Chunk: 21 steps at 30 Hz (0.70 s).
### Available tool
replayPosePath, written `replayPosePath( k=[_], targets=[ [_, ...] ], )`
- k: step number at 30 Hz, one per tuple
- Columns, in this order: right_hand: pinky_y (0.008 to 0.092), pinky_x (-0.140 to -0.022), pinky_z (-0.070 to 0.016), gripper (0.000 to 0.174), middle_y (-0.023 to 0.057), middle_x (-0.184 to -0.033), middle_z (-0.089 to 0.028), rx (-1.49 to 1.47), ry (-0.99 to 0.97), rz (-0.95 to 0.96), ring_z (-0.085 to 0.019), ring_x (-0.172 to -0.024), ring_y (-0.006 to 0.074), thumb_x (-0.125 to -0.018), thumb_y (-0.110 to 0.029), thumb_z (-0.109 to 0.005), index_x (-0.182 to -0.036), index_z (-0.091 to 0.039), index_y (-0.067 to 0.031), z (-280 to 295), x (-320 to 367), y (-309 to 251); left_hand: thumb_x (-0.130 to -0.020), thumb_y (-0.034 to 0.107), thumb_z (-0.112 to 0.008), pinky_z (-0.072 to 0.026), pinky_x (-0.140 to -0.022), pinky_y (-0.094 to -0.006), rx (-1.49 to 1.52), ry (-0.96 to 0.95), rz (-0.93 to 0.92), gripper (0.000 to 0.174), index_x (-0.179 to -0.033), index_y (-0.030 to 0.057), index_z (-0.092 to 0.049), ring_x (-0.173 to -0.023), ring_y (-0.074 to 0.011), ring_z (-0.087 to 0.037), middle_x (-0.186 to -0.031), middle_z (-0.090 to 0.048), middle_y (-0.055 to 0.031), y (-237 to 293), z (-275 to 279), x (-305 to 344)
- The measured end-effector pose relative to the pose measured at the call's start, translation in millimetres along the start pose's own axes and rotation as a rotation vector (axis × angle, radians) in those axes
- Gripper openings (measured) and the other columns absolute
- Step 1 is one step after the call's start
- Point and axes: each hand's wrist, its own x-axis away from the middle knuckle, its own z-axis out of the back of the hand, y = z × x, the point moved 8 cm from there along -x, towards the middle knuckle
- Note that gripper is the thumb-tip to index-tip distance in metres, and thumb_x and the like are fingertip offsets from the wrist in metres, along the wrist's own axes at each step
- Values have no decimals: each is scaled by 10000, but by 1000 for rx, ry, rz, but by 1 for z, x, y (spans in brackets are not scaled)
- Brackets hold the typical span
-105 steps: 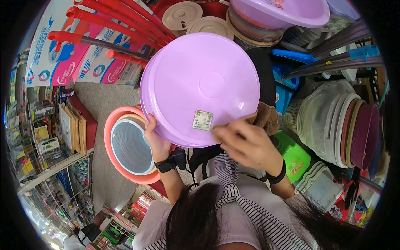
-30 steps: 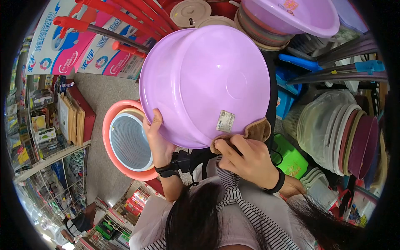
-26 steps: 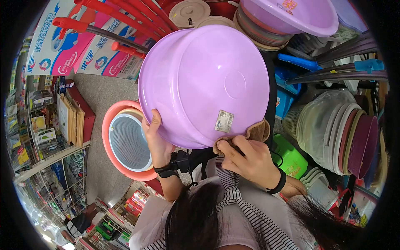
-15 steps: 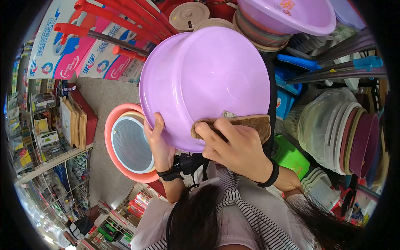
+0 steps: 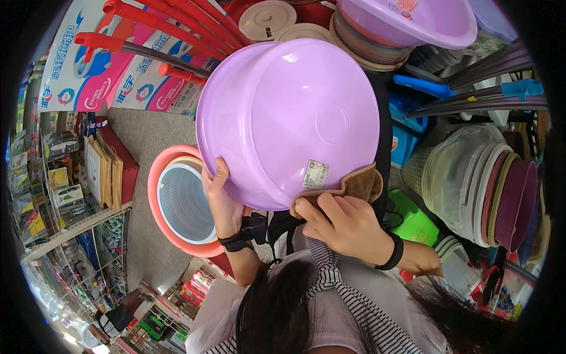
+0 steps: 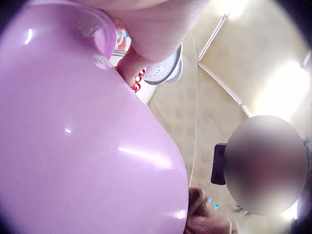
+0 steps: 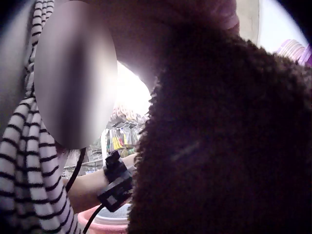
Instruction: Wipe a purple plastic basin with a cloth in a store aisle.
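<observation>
A purple basin (image 5: pixel 295 118) is held with its underside facing up, a small label (image 5: pixel 315 174) near its lower edge. My left hand (image 5: pixel 223 200) grips the rim at the lower left, thumb over the edge; in the left wrist view the basin (image 6: pixel 87 126) fills much of the picture beside the hand (image 6: pixel 151 29). My right hand (image 5: pixel 351 227) pinches a brown cloth (image 5: pixel 365 182) against the basin just below the label. The cloth (image 7: pixel 224 136) covers most of the right wrist view.
A coral basin (image 5: pixel 155 197) with a blue-grey basket (image 5: pixel 186 203) inside stands on the floor at left. Red-handled poles (image 5: pixel 100 41) lean at upper left. Stacked basins (image 5: pixel 513 206) and a green stool (image 5: pixel 413 218) are at right, a purple tub (image 5: pixel 436 23) at top.
Since half a second ago my right hand has moved down and right with the cloth, uncovering the label. Earlier, the basin was tilted so its side became more visible, while my left hand kept its grip.
</observation>
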Motion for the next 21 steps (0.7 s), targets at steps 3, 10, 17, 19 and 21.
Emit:
replayPosePath(
  k=[3,10,17,19,21],
  targets=[
    [279,-540,-467,550,41,-838,-476,-6,-43,-4,-543,-596,142,-717,-270,-745,-1204,-619,-48,-4,19,5,-963,328,-637,-468,-984,-381,3,-32,18,576,-1359,-45,-448,-1123,-239,-591,-1248,-592,-147,-5,7,-8],
    [274,-511,-454,540,39,-822,-463,-36,76,-35,-538,-582,130,-682,-213,-763,-1179,-626,-54,2,13,11,-965,368,-619,-480,-986,-393,-33,-43,12,598,-1381,-23,-440,-1127,-253,-597,-1265,-585,-154,-4,1,-9],
    [243,-509,-445,533,19,-819,-455,4,127,-58,-520,-563,106,-713,-225,-748,-1213,-622,-93,-4,-17,2,-975,293,-630,-464,-982,-374,39,-15,16,529,-1354,-34,-461,-1112,-221,-592,-1249,-594,-130,-1,-4,-4],
    [246,-508,-446,517,20,-816,-456,4,128,-52,-522,-561,111,-724,-217,-741,-1212,-624,-94,-4,-7,2,-979,286,-624,-462,-989,-376,49,-21,7,524,-1357,-35,-457,-1124,-221,-588,-1259,-589,-128,-3,0,-5],
    [249,-507,-446,502,21,-813,-457,5,126,-48,-524,-560,117,-734,-209,-734,-1211,-627,-96,-1,4,5,-982,317,-607,-462,-995,-382,27,-5,21,542,-1376,-18,-447,-1146,-231,-579,-1274,-581,-128,-6,6,-9]
  ],
)
